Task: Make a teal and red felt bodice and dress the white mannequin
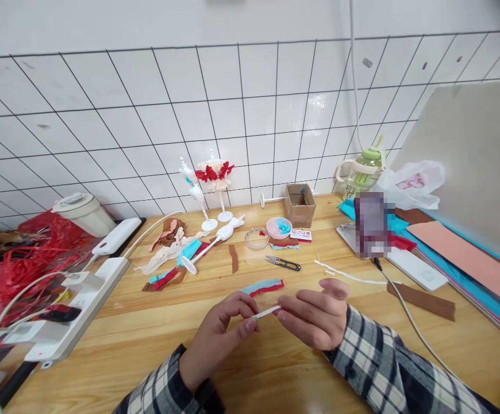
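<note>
A bench (138, 339) is lying beneath the left hand (223, 329), its grip pinching a white strip (268, 312), seemingly steadying it; the right hand (316, 313), hold unclear, is facing it.

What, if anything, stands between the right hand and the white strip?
Nothing visible. The white strip, pinched in the left hand, reaches the right hand; the red-and-blue strip lies beyond.
</note>
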The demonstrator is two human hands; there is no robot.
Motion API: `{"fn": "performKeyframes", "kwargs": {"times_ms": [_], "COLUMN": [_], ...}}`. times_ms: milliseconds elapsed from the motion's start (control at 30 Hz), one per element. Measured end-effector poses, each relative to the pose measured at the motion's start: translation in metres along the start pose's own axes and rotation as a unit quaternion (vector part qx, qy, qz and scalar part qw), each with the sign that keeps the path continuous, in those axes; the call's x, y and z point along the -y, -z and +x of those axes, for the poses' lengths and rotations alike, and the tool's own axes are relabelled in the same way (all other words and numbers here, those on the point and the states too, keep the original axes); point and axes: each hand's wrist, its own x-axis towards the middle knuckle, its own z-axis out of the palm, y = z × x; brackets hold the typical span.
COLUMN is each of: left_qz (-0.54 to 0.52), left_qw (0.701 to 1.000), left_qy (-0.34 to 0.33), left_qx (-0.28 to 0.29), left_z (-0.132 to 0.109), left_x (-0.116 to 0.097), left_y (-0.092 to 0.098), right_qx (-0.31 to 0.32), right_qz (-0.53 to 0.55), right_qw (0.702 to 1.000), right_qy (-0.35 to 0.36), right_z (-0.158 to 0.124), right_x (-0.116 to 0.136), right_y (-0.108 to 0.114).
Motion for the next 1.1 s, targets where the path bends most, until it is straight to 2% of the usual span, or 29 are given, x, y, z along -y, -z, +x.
{"fn": "performKeyframes", "kwargs": {"times_ms": [100, 233, 433, 533, 600, 633, 767, 867, 933, 967, 1033, 1100], "left_qz": [0.003, 0.004, 0.044, 0.086, 0.11, 0.111, 0.066, 0.025, 0.01, 0.018, 0.089, 0.234], "left_qw": [1.0, 1.0, 0.999, 0.996, 0.994, 0.994, 0.996, 0.997, 0.997, 0.997, 0.995, 0.97], "left_qy": [-0.005, -0.009, 0.002, 0.005, 0.016, 0.023, 0.053, 0.07, 0.074, 0.071, 0.048, -0.006], "left_qx": [0.002, 0.001, 0.015, -0.001, -0.011, -0.01, 0.013, 0.029, 0.033, 0.025, -0.02, -0.067], "left_z": [0.0, 0.0, 0.003, 0.005, 0.005, 0.006, 0.007, 0.007, 0.008, 0.008, 0.009, 0.01], "left_x": [0.004, 0.005, 0.004, 0.003, 0.003, 0.004, 0.005, 0.01, 0.014, 0.017, 0.022, 0.028], "left_y": [0.0, -0.004, -0.003, 0.0, 0.002, 0.002, 0.0, -0.001, 0.003, 0.007, 0.02, 0.034], "right_qx": [0.02, 0.11, 0.121, 0.169, 0.207, 0.217, 0.203, 0.188, 0.199, 0.213, 0.251, 0.302], "right_qz": [0.048, 0.208, 0.355, 0.406, 0.419, 0.413, 0.323, 0.302, 0.328, 0.347, 0.386, 0.403], "right_qw": [0.999, 0.972, 0.92, 0.87, 0.85, 0.855, 0.917, 0.927, 0.903, 0.88, 0.814, 0.746], "right_qy": [0.017, 0.003, -0.113, -0.225, -0.243, -0.226, -0.114, -0.118, -0.193, -0.246, -0.354, -0.437], "right_z": [0.016, 0.032, 0.034, 0.033, 0.032, 0.031, 0.028, 0.027, 0.028, 0.028, 0.029, 0.03], "right_x": [-0.004, 0.001, 0.013, 0.013, 0.012, 0.012, 0.013, 0.017, 0.02, 0.021, 0.021, 0.017], "right_y": [0.001, -0.008, -0.02, -0.018, -0.017, -0.017, -0.021, -0.021, -0.02, -0.021, -0.026, -0.034]}}
